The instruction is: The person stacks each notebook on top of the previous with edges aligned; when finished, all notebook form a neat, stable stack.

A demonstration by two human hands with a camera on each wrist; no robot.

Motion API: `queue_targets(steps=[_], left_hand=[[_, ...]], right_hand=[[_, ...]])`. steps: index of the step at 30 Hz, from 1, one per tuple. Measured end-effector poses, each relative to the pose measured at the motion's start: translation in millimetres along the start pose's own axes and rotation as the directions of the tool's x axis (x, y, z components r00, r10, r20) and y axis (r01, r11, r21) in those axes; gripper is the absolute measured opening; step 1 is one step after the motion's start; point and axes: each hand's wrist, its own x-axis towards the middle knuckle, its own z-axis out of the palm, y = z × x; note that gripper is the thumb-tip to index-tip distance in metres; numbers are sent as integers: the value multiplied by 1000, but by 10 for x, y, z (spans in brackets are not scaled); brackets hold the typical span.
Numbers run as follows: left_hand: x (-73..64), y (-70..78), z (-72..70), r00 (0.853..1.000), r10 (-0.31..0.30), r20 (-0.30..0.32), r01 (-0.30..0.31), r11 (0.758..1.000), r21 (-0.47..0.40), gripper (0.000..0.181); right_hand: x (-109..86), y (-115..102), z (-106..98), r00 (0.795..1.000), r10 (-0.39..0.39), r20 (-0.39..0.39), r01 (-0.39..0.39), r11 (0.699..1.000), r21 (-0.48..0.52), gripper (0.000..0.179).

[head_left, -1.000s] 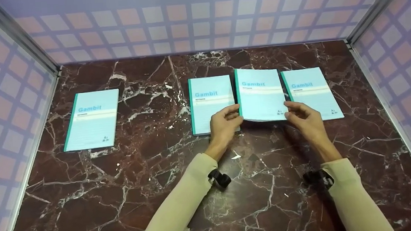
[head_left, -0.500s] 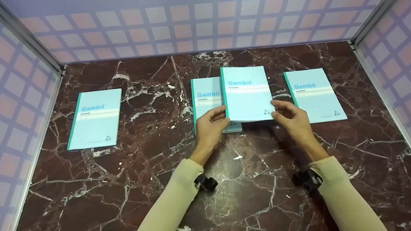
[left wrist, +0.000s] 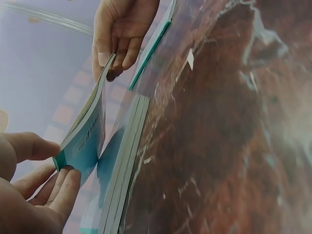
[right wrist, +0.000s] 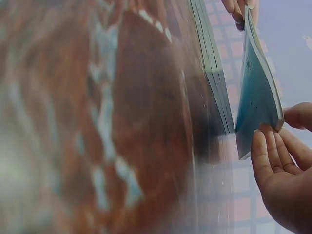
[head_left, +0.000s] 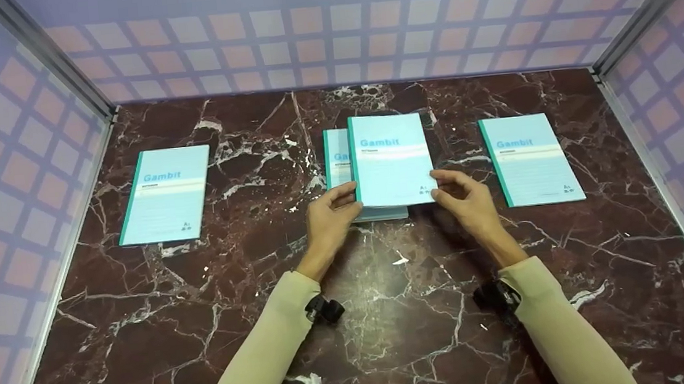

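Observation:
A light-blue Gambit notebook (head_left: 392, 163) with a green spine is held up between both hands, its near edge raised over a low stack of like notebooks (head_left: 337, 155). My left hand (head_left: 330, 221) pinches its lower left corner at the spine, thumb on top and fingers beneath in the left wrist view. The lower right corner is pinched by my right hand (head_left: 467, 203). In the right wrist view the held notebook (right wrist: 258, 92) bows slightly and tilts above the stack (right wrist: 212, 68). The held notebook hides most of the stack's top cover.
A matching notebook (head_left: 164, 195) lies far left on the dark red marbled table (head_left: 238, 349). Another notebook (head_left: 531, 160) lies to the right. Low panels with pink and white squares, such as the back panel (head_left: 335, 44), enclose the table on three sides.
Both hands have carried the notebook leftward, from the place beside the right-hand notebook to above the stack. It now covers most of that stack. The outer notebooks stay in place.

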Motion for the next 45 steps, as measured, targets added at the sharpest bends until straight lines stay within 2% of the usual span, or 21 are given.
queue_targets(steps=[11, 21, 27, 35, 45], left_hand=[[-6, -36, -145, 999, 12, -33, -10, 997, 70, 36], [-40, -84, -264, 997, -28, -65, 38, 988, 149, 35], [-53, -117, -329, 998, 0, -57, 11, 980, 198, 33], [-72, -144, -390, 998, 41, -54, -22, 949, 315, 31], [-89, -167, -410, 995, 74, -65, -43, 919, 391, 27]], right_hand=[[33, -35, 159, 1000, 12, 17, -11, 996, -90, 37], [49, -71, 264, 997, 47, 65, -39, 993, -116, 36], [48, -66, 308, 994, 74, 76, -64, 989, -135, 35], [45, -86, 371, 989, 117, 85, -106, 986, -128, 38], [36, -66, 424, 992, 83, 94, -61, 975, -213, 39]])
